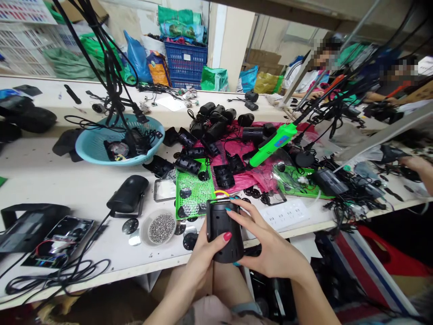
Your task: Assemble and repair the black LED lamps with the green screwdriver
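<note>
A black cylindrical housing (227, 234) is held between both hands over the table's front edge. My left hand (204, 248) wraps its left side, with the red-nailed thumb lying across the front. My right hand (262, 239) grips it from the right, its fingertips on the top rim and its thumb near the bottom. A short yellow wire (222, 193) shows just above the housing's top. Just behind it lies a green perforated tray (195, 192) with black discs. To the left stands a clear bowl of small screws (162, 228).
A blue basket (84, 151) with parts stands at the left, near a black lamp-like unit (127, 194). A green electric screwdriver (274, 144) hangs over pink plastic and black housings. A white power strip (286, 214) lies right. Another person's hand (419, 167) is at far right.
</note>
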`<action>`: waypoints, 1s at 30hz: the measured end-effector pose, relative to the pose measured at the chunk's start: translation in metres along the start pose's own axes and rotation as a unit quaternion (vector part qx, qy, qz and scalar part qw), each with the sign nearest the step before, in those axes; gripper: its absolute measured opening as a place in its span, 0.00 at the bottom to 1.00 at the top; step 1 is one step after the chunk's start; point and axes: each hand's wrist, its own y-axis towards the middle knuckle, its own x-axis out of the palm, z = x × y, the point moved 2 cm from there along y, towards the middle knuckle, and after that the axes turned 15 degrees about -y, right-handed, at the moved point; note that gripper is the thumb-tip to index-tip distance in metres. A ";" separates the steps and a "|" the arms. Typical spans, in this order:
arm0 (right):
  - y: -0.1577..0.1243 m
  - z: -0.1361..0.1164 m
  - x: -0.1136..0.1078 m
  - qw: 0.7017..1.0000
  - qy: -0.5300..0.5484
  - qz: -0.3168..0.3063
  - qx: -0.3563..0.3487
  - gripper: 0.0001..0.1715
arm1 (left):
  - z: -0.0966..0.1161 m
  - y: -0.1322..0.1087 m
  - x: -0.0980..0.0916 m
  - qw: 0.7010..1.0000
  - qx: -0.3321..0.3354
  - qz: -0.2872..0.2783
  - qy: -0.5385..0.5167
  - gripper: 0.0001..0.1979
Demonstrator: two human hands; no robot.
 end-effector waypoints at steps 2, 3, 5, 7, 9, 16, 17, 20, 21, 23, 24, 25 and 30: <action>0.000 0.000 0.000 1.000 0.005 -0.005 0.002 0.54 | 0.000 0.000 0.000 1.000 0.002 0.002 0.008 0.40; 0.000 0.000 0.000 1.000 0.006 -0.007 0.001 0.54 | 0.000 0.000 0.001 1.000 0.005 0.005 0.012 0.40; 0.000 0.000 0.001 1.000 0.003 -0.008 0.000 0.53 | 0.000 0.000 0.002 1.000 0.014 0.009 0.017 0.40; 0.000 -0.002 0.003 1.000 -0.007 -0.009 -0.002 0.52 | -0.001 0.001 0.002 0.999 0.024 0.016 0.019 0.39; 0.000 -0.003 0.004 1.000 -0.021 -0.010 -0.005 0.52 | -0.002 0.001 0.001 0.999 0.035 0.023 0.019 0.38; -0.002 -0.005 0.000 1.000 0.019 -0.014 0.006 0.53 | -0.005 0.001 -0.007 0.997 0.065 0.023 0.045 0.38; -0.001 -0.004 0.001 0.998 0.052 0.008 0.022 0.51 | -0.005 0.000 -0.007 0.996 0.068 0.022 0.054 0.39; 0.007 0.005 0.007 0.965 0.176 0.151 0.121 0.43 | -0.004 -0.003 -0.005 0.996 0.059 0.028 0.057 0.39; 0.010 0.008 0.012 0.946 0.223 0.177 0.152 0.44 | -0.005 -0.005 -0.004 0.997 0.048 0.029 0.051 0.39; 0.018 0.009 0.023 0.920 0.308 0.157 0.183 0.48 | -0.009 -0.007 -0.005 0.998 0.024 0.031 0.039 0.40; 0.021 0.008 0.028 0.914 0.337 0.131 0.185 0.47 | -0.011 -0.008 -0.006 0.999 0.015 0.033 0.034 0.41; 0.024 0.007 0.031 0.911 0.352 0.110 0.184 0.45 | -0.013 -0.009 -0.009 0.999 0.009 0.035 0.031 0.41; 0.026 0.001 0.034 0.921 0.315 0.101 0.207 0.35 | -0.022 -0.010 -0.017 0.999 -0.009 0.033 0.012 0.40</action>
